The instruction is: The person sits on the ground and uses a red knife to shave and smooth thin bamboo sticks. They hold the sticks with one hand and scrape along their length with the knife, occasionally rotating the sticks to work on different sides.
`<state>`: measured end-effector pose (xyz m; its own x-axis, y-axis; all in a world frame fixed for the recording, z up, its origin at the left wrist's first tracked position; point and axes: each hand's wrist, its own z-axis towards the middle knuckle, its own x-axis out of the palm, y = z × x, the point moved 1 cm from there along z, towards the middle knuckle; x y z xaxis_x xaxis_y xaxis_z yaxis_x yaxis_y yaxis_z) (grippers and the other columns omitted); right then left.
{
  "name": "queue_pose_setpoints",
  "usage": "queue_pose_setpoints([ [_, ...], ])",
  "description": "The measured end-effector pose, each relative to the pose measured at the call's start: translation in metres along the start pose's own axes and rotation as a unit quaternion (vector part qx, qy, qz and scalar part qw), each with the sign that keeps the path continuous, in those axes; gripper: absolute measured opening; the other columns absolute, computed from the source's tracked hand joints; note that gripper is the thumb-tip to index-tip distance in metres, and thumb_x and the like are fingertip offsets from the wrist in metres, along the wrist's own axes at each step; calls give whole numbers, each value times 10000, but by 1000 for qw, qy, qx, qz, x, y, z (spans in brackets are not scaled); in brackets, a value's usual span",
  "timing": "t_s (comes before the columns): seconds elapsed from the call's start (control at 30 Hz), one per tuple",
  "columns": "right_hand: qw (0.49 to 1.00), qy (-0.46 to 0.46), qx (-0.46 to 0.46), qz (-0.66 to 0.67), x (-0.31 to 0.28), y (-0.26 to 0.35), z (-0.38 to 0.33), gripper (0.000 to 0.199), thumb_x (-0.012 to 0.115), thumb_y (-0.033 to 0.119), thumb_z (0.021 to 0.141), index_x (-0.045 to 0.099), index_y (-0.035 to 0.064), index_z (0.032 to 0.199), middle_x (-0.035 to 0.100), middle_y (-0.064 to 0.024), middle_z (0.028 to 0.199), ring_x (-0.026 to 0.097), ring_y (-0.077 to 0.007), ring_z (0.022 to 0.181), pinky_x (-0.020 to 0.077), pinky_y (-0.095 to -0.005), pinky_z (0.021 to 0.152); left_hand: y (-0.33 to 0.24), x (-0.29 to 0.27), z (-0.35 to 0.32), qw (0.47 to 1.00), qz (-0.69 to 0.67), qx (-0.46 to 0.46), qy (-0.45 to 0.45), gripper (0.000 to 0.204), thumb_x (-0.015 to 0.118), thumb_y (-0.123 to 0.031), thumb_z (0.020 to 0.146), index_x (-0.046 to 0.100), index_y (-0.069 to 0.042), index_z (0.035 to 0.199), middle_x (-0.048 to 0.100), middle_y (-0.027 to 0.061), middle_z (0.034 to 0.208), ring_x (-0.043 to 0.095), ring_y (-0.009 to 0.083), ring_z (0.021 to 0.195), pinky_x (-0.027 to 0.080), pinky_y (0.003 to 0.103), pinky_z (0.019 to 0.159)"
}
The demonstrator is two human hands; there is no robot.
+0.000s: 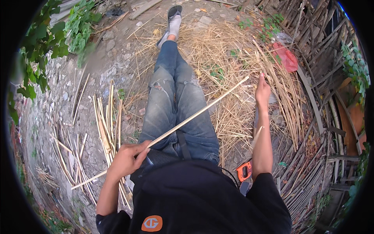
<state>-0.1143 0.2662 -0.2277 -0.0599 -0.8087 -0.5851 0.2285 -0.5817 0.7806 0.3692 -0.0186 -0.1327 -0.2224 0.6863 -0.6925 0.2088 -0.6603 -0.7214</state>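
A long, pale, thin bamboo strip point(202, 112) slants across my jeans, from beside my left hip up toward the right. Near its lower part my left hand point(130, 156) is closed on it, thumb along the top. The far end is free and stops short of my right hand point(263, 93). That hand is held out to the right over the shavings, fingers curled and thumb pointing up. Along the inner edge of my right forearm show a narrow grey blade-like piece point(256, 117) and a pale curved piece point(257, 134); how the hand holds them is hidden.
Straw-like shavings point(222, 46) cover the ground beyond and right of my legs. Split strips point(105, 128) lie on the left, longer ones point(286, 105) on the right. An orange device point(244, 171) lies by my right elbow. A red plastic bag point(285, 57) is near stacked sticks point(315, 50).
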Motion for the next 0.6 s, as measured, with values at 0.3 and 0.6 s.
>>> queue_pose_setpoints([
  [0.3,903,246,-2,351,19,122,-82,545,444,501,1124,695,17,1121,272,106,526,257,-31,397,179,-243,381,-2,28,29,995,-84,-35,-41,309,683,-127,1011,708,30,1275,607,160,685,548,161,563,462,326,584],
  [0.6,821,303,37,483,47,160,-130,340,583,317,1104,677,32,944,401,71,531,321,-36,419,231,-241,405,-12,28,58,959,-259,-100,63,319,574,-235,1098,725,-5,1260,656,19,697,543,56,548,435,249,523],
])
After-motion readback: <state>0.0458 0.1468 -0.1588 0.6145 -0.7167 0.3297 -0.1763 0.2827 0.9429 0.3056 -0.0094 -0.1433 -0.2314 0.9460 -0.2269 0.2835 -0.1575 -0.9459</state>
